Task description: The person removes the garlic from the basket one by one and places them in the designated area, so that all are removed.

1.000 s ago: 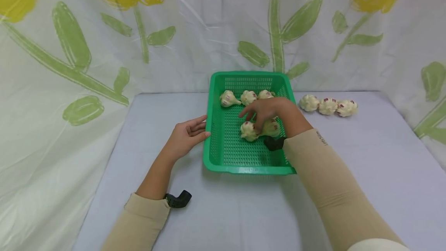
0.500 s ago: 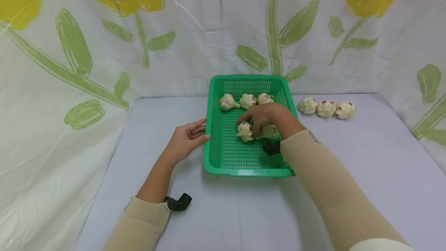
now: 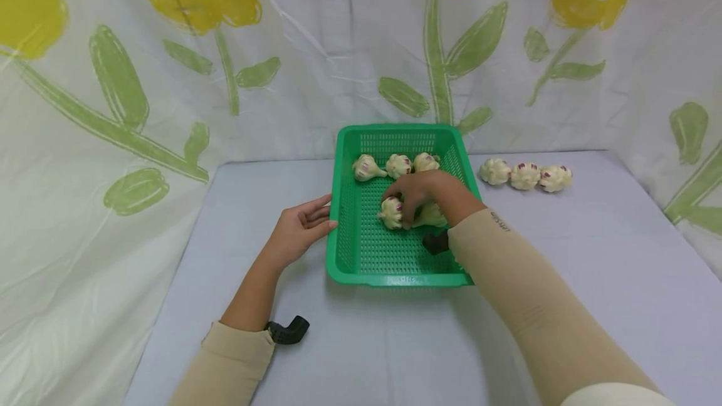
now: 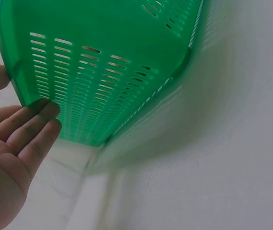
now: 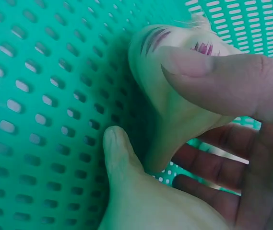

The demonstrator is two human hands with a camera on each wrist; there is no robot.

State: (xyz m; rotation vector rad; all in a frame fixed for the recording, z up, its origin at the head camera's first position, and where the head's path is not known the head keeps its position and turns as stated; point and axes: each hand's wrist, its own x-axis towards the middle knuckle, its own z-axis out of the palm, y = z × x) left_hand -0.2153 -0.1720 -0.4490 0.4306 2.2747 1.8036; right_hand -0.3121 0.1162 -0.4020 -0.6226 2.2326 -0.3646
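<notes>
In the head view, a green plastic basket (image 3: 397,280) with slotted walls stands on the table. My left hand (image 3: 293,234) rests against its left side. The left wrist view shows the thumb at the rim and straight fingers (image 4: 38,132) touching the outer wall. Inside the basket my right hand (image 3: 420,190) holds a garlic bulb (image 3: 392,213), white with purple streaks, between thumb and fingers. Just right of it lies another garlic bulb (image 3: 431,215), partly covered by that hand. In the right wrist view the held bulb's stem (image 5: 162,153) points toward the second bulb's stem (image 5: 119,148).
Along the basket's far end sit a left garlic bulb (image 3: 366,168), a middle one (image 3: 398,166) and a right one (image 3: 426,162). Outside, to the right, a row of garlic bulbs (image 3: 525,176) lies near the flower-printed backdrop (image 3: 304,80).
My right hand has closed around the garlic bulb and shifted slightly left with it. The left hand stays at the basket's side. The head view has tilted a little.
</notes>
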